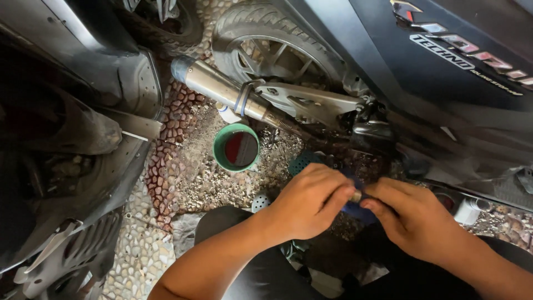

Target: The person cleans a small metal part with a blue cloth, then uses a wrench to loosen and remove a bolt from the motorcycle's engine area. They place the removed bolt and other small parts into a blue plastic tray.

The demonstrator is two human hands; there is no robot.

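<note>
Pinching a small metal part (356, 195) between fingertips of left hand (308, 201) and right hand (412, 215), both closed on it, over a blue cloth (355, 210). Crouching beside a motorbike's rear wheel (270, 49) and exhaust pipe (222, 89), green bowl (236, 148) sitting nearby on pebbled ground (177, 178).

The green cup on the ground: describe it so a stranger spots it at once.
Find the scooter's rear wheel and its silver exhaust pipe. Just below the pipe, on the pebbled ground, stands a round green cup. It alone is green-rimmed, with a dark and red inside.
</note>
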